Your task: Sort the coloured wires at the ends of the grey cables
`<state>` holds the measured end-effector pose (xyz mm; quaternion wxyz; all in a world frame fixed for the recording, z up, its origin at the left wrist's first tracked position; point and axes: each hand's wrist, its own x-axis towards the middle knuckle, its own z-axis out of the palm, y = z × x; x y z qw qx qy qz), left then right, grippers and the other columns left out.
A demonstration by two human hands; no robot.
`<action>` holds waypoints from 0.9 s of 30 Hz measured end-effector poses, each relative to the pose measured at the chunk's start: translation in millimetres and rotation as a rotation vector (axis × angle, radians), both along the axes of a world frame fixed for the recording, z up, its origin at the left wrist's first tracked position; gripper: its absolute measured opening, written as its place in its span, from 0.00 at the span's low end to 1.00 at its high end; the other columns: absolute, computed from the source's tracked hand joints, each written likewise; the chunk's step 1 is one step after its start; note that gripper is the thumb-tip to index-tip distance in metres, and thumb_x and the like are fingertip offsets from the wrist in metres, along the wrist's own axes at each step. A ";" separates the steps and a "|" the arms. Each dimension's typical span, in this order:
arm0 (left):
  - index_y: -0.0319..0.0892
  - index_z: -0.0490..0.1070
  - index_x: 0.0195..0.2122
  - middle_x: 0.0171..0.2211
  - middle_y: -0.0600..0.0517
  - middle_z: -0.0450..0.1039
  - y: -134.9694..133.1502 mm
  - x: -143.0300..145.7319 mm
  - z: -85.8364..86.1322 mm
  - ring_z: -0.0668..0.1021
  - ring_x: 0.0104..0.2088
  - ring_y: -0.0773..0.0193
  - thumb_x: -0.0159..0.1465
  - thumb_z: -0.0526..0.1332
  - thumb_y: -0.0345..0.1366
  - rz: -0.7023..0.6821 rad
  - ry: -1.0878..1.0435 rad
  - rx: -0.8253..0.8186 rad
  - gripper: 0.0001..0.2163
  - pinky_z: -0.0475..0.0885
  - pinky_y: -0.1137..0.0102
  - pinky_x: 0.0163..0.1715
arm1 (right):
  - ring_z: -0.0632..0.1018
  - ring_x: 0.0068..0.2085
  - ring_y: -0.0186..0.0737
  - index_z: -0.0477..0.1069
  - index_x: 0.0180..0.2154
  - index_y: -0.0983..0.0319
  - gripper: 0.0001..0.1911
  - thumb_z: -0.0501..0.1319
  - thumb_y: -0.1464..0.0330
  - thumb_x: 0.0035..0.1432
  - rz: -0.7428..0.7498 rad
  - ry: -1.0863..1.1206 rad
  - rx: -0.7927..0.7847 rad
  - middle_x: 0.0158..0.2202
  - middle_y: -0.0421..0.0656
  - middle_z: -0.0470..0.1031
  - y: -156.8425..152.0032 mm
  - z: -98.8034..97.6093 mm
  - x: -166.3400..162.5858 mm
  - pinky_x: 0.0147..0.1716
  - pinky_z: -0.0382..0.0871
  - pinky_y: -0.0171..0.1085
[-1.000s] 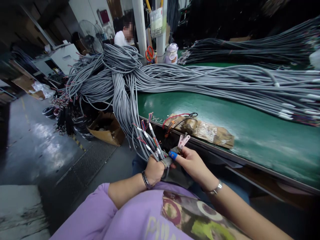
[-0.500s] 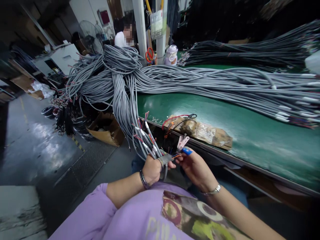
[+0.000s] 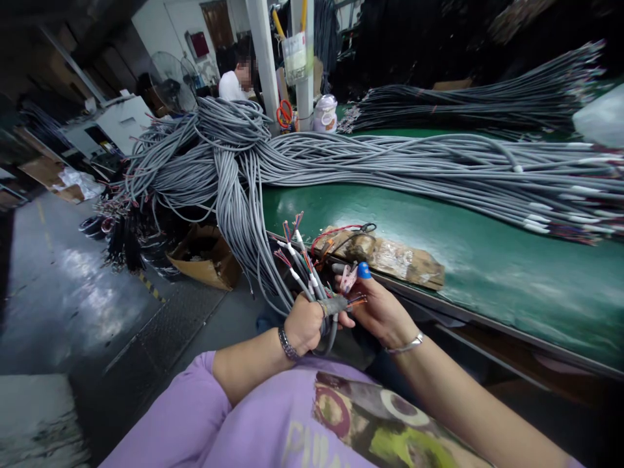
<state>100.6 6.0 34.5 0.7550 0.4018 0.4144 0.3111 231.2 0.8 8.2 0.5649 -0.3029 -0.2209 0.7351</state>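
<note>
My left hand (image 3: pixel 303 323) is closed around several grey cables (image 3: pixel 307 284). Their stripped ends, with thin coloured wires (image 3: pixel 292 231), fan upward above the fist. One short grey end (image 3: pixel 335 304) points right from the fist, with orange and dark wires (image 3: pixel 358 301) coming out of it. Close beside these wires, my right hand (image 3: pixel 373 309) is closed on a small pink clip-like tool (image 3: pixel 348 278). A blue cover (image 3: pixel 363 270) is on the thumb of that hand. Its lower fingers are partly hidden behind the wires.
A long bundle of grey cables (image 3: pixel 390 159) lies along the green table (image 3: pixel 487 286) and hangs over its left edge. A taped board (image 3: pixel 394 260) lies at the near edge. A cardboard box (image 3: pixel 207 260) stands on the floor. A person (image 3: pixel 231 84) sits behind the post.
My right hand has tilted up, bringing the pink tool closer into its fingers, and has drawn back from the orange wires. My left hand has shifted slightly right with the cables.
</note>
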 end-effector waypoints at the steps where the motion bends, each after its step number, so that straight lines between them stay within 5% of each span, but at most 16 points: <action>1: 0.37 0.68 0.14 0.13 0.49 0.68 0.0 0.7 -1.1 0.76 0.21 0.62 0.41 0.71 0.51 0.001 0.012 -0.005 0.21 0.61 0.73 0.20 | 0.70 0.14 0.36 0.74 0.30 0.61 0.23 0.63 0.46 0.52 -0.046 0.000 -0.013 0.20 0.40 0.73 0.7 -0.6 -0.6 0.13 0.64 0.37; 5: 0.37 0.70 0.16 0.13 0.49 0.69 0.2 3.0 -8.1 0.76 0.20 0.62 0.41 0.71 0.51 0.003 0.040 -0.018 0.21 0.62 0.73 0.21 | 0.72 0.18 0.36 0.73 0.28 0.62 0.22 0.66 0.49 0.51 -0.193 -0.004 -0.086 0.21 0.42 0.74 2.8 -4.1 -1.7 0.14 0.65 0.35; 13: 0.36 0.71 0.16 0.14 0.50 0.69 -6.6 -5.5 -8.2 0.73 0.18 0.66 0.45 0.71 0.48 -0.014 -0.001 0.029 0.19 0.64 0.72 0.22 | 0.74 0.24 0.34 0.74 0.31 0.60 0.24 0.63 0.45 0.51 -0.187 0.036 -0.117 0.28 0.42 0.77 -0.6 -4.6 2.6 0.22 0.70 0.34; 20: 0.36 0.72 0.17 0.14 0.50 0.69 -9.7 -9.4 -8.9 0.75 0.20 0.65 0.48 0.69 0.45 0.045 -0.065 0.056 0.16 0.65 0.73 0.23 | 0.73 0.23 0.33 0.75 0.30 0.61 0.19 0.67 0.52 0.51 -0.209 -0.017 -0.089 0.26 0.41 0.77 -1.2 -0.6 2.5 0.22 0.69 0.33; 27: 0.37 0.71 0.15 0.14 0.49 0.69 -3.9 0.6 -6.9 0.75 0.21 0.64 0.46 0.69 0.48 0.085 0.008 0.050 0.18 0.64 0.72 0.23 | 0.70 0.12 0.39 0.73 0.30 0.59 0.26 0.62 0.42 0.48 0.027 0.037 -0.004 0.18 0.38 0.72 -2.1 -3.1 -1.6 0.13 0.64 0.39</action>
